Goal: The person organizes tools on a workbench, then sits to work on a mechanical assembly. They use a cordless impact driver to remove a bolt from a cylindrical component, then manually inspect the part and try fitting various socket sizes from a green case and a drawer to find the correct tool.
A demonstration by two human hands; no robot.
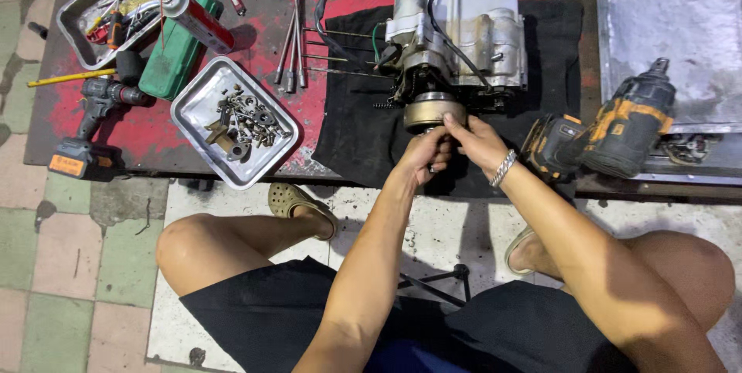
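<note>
Tiled flooring surrounds a low red-painted surface (154, 129), on which I see a small engine (456, 33) lying on a black cloth (355, 126). I take the engine as the landmark.

Round rotor (435, 110): mounted on the near face of the engine, directly above both hands and touching their fingertips.

Left hand (429, 153): raised from below, forearm nearly vertical in view, wrist bent upward. Its grip is partly curled, with the fingertips pressed to the lower edge of the rotor; I cannot tell whether it encloses anything.

Right hand (483, 145): approaches from the lower right, wearing a metal bracelet (502, 168). Fingers extended and nearly closed together, tips laid on the rotor's lower right rim.

Right of the engine: a yellow-and-black impact driver (610, 129). Left of the engine: T-handle wrenches (294, 33), then a steel tray of bolts (236, 122).
</note>
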